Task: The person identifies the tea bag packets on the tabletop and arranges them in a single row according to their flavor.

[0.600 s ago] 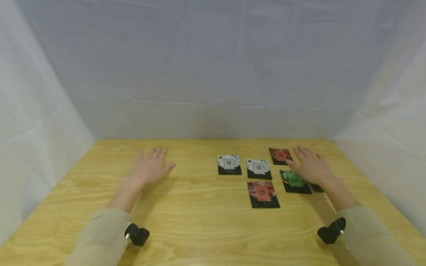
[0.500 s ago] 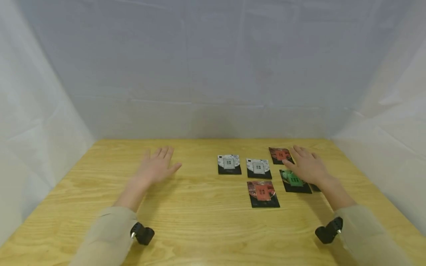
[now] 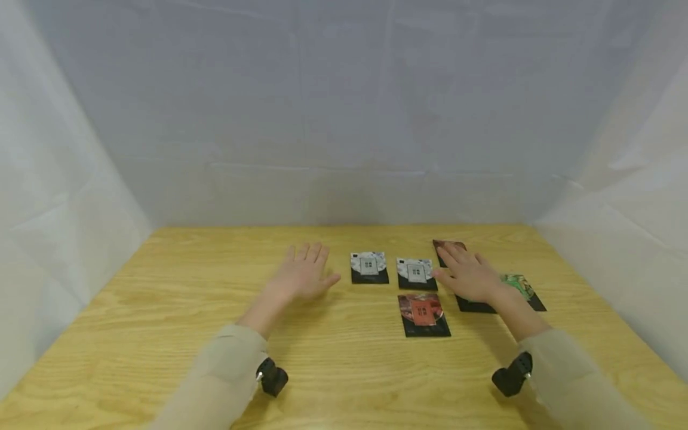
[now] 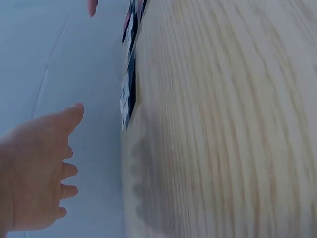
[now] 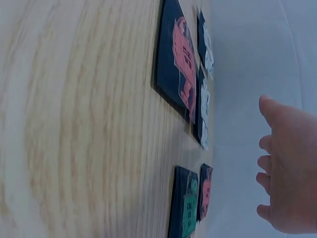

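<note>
My left hand (image 3: 303, 276), fingers straight and spread, hovers over the table just left of a white-and-black card-like packet (image 3: 369, 267). In the left wrist view its shadow falls on the wood. My right hand (image 3: 469, 278) is also held above the table with fingers extended, holding nothing. Beneath and beside it lie a red-and-black packet (image 3: 444, 246), partly hidden by the fingers, and a green-and-black packet (image 5: 185, 203), mostly covered in the head view. A second green packet (image 3: 524, 289) shows past the right wrist. Near the right thumb is another white packet (image 3: 412, 283).
A red-and-black packet (image 3: 424, 315) lies in front of the white ones. The wooden table (image 3: 344, 382) ends at a pale sheet (image 3: 344, 119) behind, with sheets at both sides. Black wrist cameras are strapped to both sleeves.
Both hands have moved: the left hand to the right, toward the white packets, and the right hand to the left, uncovering the rightmost green packet and covering more of the other.
</note>
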{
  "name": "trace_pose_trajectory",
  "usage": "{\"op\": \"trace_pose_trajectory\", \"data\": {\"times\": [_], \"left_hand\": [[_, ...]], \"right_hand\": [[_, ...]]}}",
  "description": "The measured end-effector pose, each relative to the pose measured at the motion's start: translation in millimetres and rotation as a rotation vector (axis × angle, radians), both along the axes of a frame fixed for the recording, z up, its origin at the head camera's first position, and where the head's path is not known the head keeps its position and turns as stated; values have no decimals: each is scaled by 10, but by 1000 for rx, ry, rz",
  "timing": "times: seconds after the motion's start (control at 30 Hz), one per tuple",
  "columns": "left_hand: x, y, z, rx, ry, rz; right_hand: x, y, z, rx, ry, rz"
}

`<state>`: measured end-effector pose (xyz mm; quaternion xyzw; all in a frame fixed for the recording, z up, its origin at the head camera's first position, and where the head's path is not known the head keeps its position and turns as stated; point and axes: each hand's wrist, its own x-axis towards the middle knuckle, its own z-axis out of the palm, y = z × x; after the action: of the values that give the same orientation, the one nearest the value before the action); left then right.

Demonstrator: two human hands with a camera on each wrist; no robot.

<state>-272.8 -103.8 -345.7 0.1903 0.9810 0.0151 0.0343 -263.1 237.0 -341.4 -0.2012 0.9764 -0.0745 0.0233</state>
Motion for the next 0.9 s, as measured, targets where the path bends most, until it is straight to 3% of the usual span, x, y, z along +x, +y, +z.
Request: {"op": "trace_pose_trajectory", "data": {"times": [0.3,0.63,0.9], "left_hand": [[-50,369,-118,-75,-17,-26],[-60,631,-221,-98,-28,-53],[-29,821,-232,-109,-70,-48]], "right_hand": [[-11,-193,-106,37,-85,35],[-29,-348,-216,113,-135,66],[-14,-418,-238,146,-179,71]]}}
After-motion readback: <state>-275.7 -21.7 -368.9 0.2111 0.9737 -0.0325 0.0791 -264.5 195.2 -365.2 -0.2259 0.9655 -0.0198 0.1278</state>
